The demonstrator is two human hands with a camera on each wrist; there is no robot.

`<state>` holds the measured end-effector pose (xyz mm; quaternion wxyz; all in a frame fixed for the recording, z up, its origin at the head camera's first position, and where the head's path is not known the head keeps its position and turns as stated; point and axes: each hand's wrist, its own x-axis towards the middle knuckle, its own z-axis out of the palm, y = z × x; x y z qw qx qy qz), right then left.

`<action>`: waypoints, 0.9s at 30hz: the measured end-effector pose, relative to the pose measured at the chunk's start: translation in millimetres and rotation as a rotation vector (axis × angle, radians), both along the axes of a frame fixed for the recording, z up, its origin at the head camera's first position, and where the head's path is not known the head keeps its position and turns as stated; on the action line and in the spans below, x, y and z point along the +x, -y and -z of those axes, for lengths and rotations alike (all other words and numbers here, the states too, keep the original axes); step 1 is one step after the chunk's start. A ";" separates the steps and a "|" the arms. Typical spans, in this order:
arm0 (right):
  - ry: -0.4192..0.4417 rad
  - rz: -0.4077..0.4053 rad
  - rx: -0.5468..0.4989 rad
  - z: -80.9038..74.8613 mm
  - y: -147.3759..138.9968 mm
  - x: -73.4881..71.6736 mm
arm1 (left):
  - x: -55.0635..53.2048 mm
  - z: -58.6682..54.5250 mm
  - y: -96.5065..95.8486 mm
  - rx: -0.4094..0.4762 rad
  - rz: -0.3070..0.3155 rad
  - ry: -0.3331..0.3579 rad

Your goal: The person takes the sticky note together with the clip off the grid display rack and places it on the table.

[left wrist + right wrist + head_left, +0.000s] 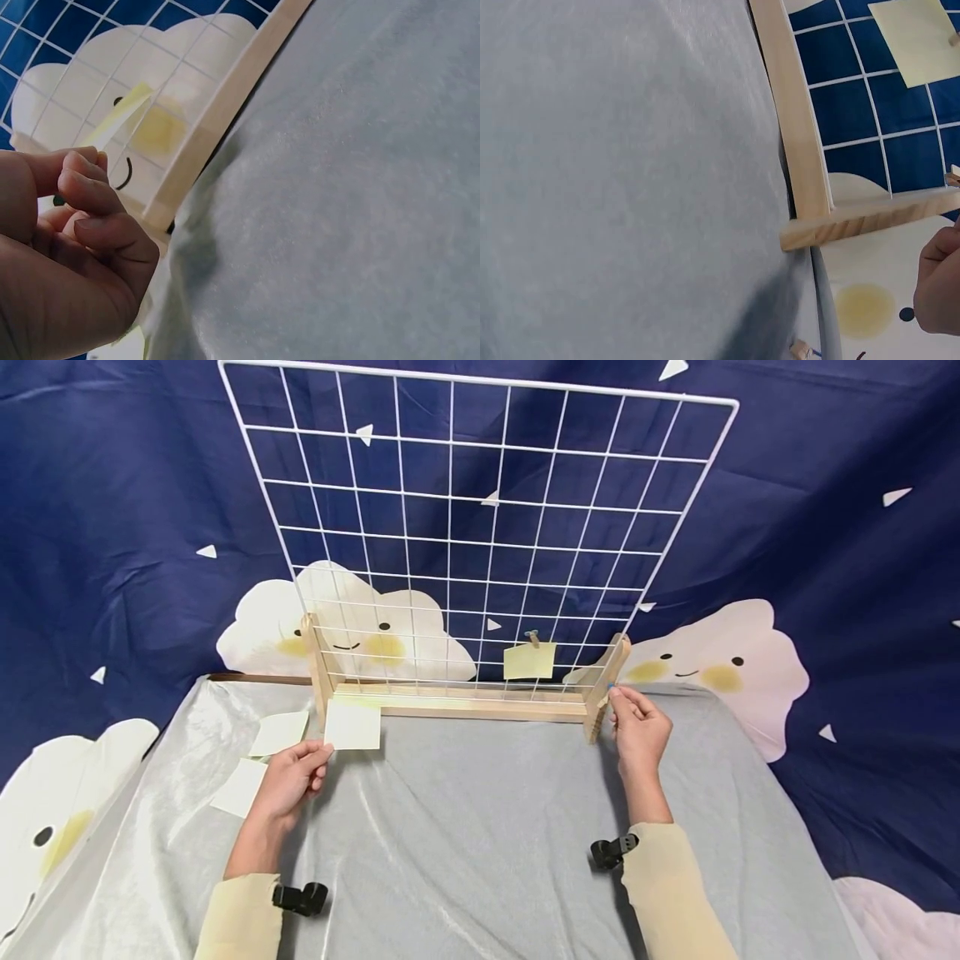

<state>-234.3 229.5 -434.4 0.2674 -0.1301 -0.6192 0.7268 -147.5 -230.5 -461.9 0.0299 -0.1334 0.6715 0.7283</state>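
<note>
My left hand pinches a pale yellow sticky note by its lower left corner, just in front of the wooden stand's left end. The left wrist view shows this note nearly edge-on above the fingertips. My right hand pinches a small wooden clothespin with a bit of blue on it, beside the stand's right foot. On the white wire grid, another clothespin holds a yellow note low and right of centre.
Two more pale notes lie on the grey cloth at the left, one partly behind my left hand. In the right wrist view, a small wooden clip shows at the bottom edge. A navy curtain with clouds hangs behind.
</note>
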 end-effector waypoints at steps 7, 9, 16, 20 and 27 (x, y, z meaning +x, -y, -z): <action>0.018 0.018 -0.024 0.6 -14.4 1.4 | -0.3 3.7 1.4 -0.020 -0.008 0.025; 0.023 0.029 -0.045 2.1 -20.5 1.9 | -0.2 5.0 2.1 -0.024 -0.005 0.032; 0.032 0.084 -0.133 12.1 -42.3 4.5 | -0.6 11.0 4.0 -0.045 0.002 0.040; 0.058 0.082 -0.168 18.4 -51.4 4.8 | -1.2 14.1 6.1 -0.074 -0.010 0.041; 0.123 0.114 -0.155 26.8 -64.8 5.6 | -2.7 16.7 8.6 -0.107 -0.010 0.046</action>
